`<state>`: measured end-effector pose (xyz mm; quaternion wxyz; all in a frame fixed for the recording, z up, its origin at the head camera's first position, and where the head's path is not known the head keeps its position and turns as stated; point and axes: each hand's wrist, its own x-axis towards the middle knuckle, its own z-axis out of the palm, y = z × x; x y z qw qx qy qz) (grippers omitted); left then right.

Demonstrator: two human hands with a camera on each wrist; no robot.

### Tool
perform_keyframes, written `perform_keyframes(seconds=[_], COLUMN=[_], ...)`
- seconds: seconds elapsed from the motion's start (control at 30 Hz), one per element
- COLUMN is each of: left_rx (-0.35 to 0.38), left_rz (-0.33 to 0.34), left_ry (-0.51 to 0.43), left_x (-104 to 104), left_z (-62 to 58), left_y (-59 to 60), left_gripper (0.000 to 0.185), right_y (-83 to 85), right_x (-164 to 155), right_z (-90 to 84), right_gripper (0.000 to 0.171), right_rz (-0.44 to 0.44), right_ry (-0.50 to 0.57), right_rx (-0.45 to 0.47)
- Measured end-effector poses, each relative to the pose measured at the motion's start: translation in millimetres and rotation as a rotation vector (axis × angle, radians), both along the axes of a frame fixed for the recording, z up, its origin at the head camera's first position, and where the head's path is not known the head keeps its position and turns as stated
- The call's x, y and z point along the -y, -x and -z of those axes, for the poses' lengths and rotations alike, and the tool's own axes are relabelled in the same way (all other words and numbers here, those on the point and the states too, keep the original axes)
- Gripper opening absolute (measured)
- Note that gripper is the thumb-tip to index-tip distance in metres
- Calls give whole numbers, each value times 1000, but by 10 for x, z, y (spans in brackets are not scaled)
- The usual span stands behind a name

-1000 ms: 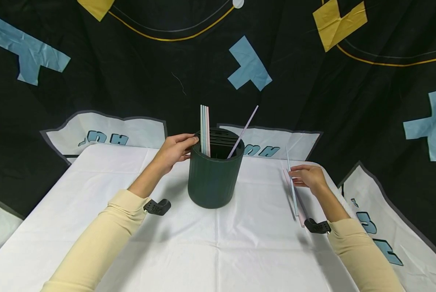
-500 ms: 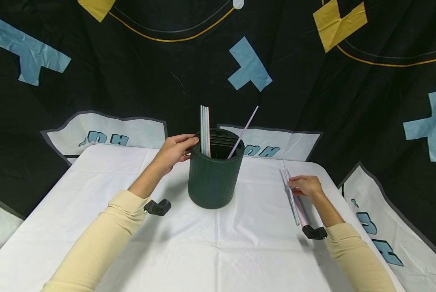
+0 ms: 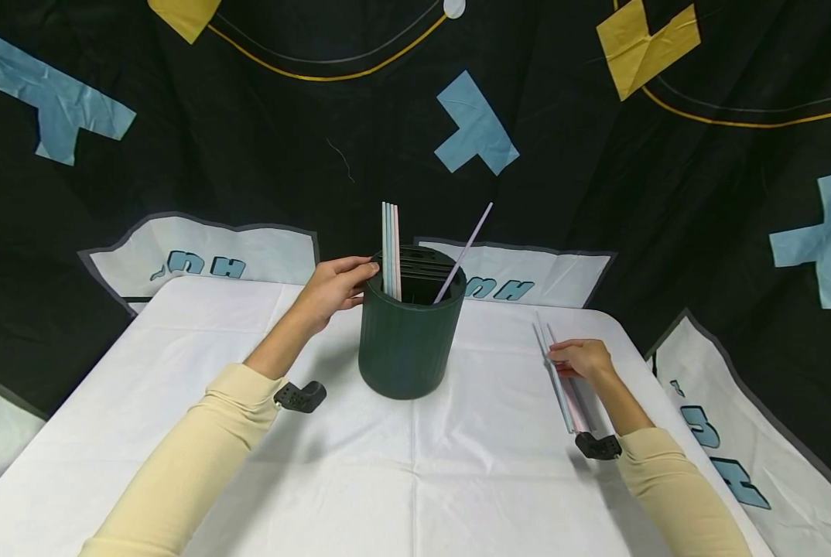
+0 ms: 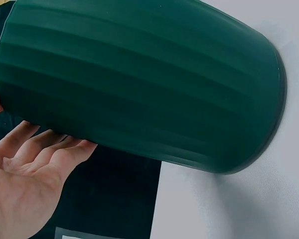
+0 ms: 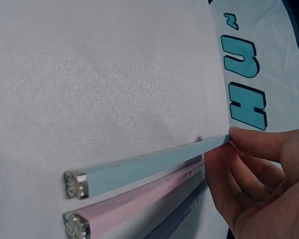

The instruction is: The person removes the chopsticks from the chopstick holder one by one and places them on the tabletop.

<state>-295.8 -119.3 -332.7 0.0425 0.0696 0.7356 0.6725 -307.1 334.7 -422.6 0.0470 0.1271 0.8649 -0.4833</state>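
Note:
A dark green utensil holder [image 3: 408, 348] stands upright on the white-covered table. My left hand [image 3: 335, 285] grips it near its top, thumb at the rim and fingers against the outer side; the left wrist view shows those fingers [image 4: 45, 147] along the ribbed wall. Over at the right of the table, my right hand [image 3: 583, 357] pinches a light blue chopstick [image 5: 149, 164] with a patterned metal end between thumb and forefinger. Lying beside it are a pink chopstick [image 5: 134, 196] and a darker, shadowed chopstick [image 5: 184, 209]. Pale blue and pink chopsticks [image 3: 391, 247] rise from the holder's left side.
One lilac chopstick [image 3: 464, 251] leans to the right inside the holder, near its black slotted insert [image 3: 422, 263]. A black cloth backdrop [image 3: 360, 155] with taped shapes hangs behind the table [image 3: 360, 480], above a white lettered border [image 3: 248, 251].
My right hand has moved down and toward me, bringing the tilted light blue chopstick down beside the others at the right. The left hand and the holder have stayed in place.

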Motion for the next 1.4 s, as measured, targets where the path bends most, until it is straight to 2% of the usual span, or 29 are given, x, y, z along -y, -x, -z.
perform_keyframes(seconds=[0.1,0.5,1.4], left_rx=[1,-6,6], left_rz=[0,-2,-15], left_ry=[-1,0,12], left_x=[-3,-5,-4], left_z=[-3,-1,-1], left_y=[-4,-6,-7], left_gripper=[49,48,50], right_y=[-8,14,15], right_x=[9,8,28], right_z=[-3,58,101], right_gripper=[41,38,40], right_rz=[-14,20,15], right_ry=[-4,-31,-14], right_rx=[1,19,50])
